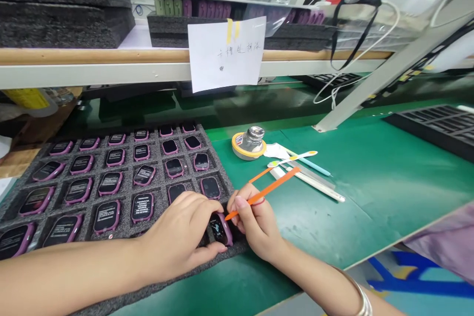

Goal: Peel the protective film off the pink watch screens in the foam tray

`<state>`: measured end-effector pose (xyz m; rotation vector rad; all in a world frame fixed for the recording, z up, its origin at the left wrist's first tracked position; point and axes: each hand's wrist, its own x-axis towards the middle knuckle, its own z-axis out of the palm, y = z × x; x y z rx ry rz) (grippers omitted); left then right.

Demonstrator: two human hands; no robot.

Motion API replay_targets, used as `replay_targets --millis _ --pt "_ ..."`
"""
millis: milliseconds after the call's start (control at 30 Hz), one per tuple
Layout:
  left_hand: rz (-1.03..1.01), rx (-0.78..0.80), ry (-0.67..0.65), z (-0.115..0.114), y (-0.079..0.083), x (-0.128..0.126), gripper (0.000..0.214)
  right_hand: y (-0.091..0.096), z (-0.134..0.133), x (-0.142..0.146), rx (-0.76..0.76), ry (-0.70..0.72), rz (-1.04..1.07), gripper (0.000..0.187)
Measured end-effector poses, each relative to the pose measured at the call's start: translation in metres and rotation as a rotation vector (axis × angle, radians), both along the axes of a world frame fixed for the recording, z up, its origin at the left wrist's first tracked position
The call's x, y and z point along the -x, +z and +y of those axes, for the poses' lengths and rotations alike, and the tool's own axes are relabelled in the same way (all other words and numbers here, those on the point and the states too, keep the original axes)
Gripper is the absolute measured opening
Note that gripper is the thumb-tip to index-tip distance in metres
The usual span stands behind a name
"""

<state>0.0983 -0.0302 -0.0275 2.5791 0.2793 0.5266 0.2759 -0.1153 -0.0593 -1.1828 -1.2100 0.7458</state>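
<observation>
My left hand (pixel 188 229) grips a purple-framed smartwatch (pixel 219 229) between thumb and fingers, at the near right corner of a dark foam tray (pixel 124 229). Its screen is lit. My right hand (pixel 257 222) pinches an orange pointed plastic stick (pixel 276 186), whose tip is at the watch's upper right edge. Whether the tip touches the frame I cannot tell. Beyond my right fingers shows a second thin orange piece (pixel 261 175), partly hidden. More purple watches (pixel 142 207) lie in the tray's compartments, several with white text on their screens.
On the green mat (pixel 314 227) stand a metal-topped dispenser jar (pixel 249 143) with a yellow rim and a white-and-yellow toothbrush (pixel 292 159) among slim tools. A black slotted tray (pixel 440 126) is at right. A shelf (pixel 129 71) with a hanging paper note (pixel 226 54) crosses above.
</observation>
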Motion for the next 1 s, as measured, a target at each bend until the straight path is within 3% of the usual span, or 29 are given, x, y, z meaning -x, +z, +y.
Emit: replay_targets --millis 267,433,667,800,1000 --pt "0.062 -0.094 -0.028 0.004 0.009 0.007 0.040 0.003 0.004 -0.001 0.008 -0.028 -0.066 0.042" --pt "0.150 -0.186 0.025 0.002 0.014 0.027 0.011 0.003 0.007 0.001 -0.006 -0.042 -0.091 0.043" --pt "0.141 -0.331 0.066 0.001 0.005 0.053 0.023 0.005 0.011 -0.003 0.034 -0.031 -0.068 0.041" --pt "0.086 -0.323 0.124 0.003 0.001 0.062 0.030 0.016 0.011 0.001 0.047 -0.035 -0.008 0.038" --pt "0.067 -0.246 0.134 0.002 -0.003 0.063 0.020 0.033 0.013 0.028 0.072 0.053 0.081 0.031"
